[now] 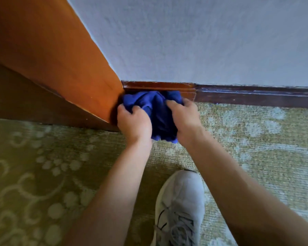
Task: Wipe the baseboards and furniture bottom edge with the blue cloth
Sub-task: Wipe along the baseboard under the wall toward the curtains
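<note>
In the corner where the orange-brown wooden furniture (64, 68) meets the wall (203, 41), the blue cloth (156, 112) is held bunched between the two hands. The cloth is crumpled into a thick bundle. Its long axis runs from the carpet side up toward the baseboard (238, 96), so one end points at the wall and the other end points back toward the person. The far end of the cloth is pressed against the reddish-brown part of the baseboard, just beside the lower edge of the furniture. The near end hangs a little above the carpet (256, 139), between the wrists.

The left hand (133, 123) is closed around the left side of the cloth, with the fingers curled into the fabric; this hand is just beside the furniture corner, and whether it touches the wood cannot be told. The right hand (183, 118) is also clenched on the cloth, at its right side, with the fingers dug into the folds near the baseboard. Both forearms are stretched forward from the bottom of the view.

A grey sports shoe (180, 206) is seen on the patterned green carpet, between the forearms, well apart from the cloth.
</note>
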### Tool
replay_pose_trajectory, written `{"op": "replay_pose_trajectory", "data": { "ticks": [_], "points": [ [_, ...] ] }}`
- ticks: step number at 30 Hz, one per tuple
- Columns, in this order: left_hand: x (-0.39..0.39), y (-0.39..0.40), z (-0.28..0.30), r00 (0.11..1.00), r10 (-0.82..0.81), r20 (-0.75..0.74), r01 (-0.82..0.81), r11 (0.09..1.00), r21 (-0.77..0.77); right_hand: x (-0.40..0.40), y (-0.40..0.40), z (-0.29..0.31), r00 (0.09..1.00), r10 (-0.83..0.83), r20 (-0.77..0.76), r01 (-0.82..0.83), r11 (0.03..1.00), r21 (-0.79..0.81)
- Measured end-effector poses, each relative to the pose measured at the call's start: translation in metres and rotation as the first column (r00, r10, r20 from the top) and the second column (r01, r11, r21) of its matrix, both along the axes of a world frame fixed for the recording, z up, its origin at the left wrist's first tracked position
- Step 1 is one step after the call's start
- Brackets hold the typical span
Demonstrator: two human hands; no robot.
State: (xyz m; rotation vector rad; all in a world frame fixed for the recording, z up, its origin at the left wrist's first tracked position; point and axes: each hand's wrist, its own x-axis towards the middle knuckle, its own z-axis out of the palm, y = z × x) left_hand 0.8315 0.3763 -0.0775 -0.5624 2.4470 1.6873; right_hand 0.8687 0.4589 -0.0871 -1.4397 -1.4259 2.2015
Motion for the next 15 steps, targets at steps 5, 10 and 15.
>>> {"op": "replay_pose_trajectory", "data": {
  "ticks": [5, 10, 15],
  "points": [
    [-0.027, 0.011, 0.001, 0.94, 0.047, 0.337, -0.154, 0.942, 0.297, -0.011, -0.001, -0.005, 0.997, 0.069, -0.023, -0.071, 0.994, -0.082],
    [-0.012, 0.049, 0.012, 0.903, -0.181, 0.391, 0.109, 0.974, 0.199, 0.026, 0.035, -0.015, 0.883, -0.469, -0.029, 0.449, 0.861, -0.239],
    [0.006, 0.074, 0.001, 0.852, -0.3, 0.428, 0.172, 0.934, 0.313, 0.036, 0.077, -0.024, 0.808, -0.589, 0.03, 0.583, 0.791, -0.187]
  ]
}}
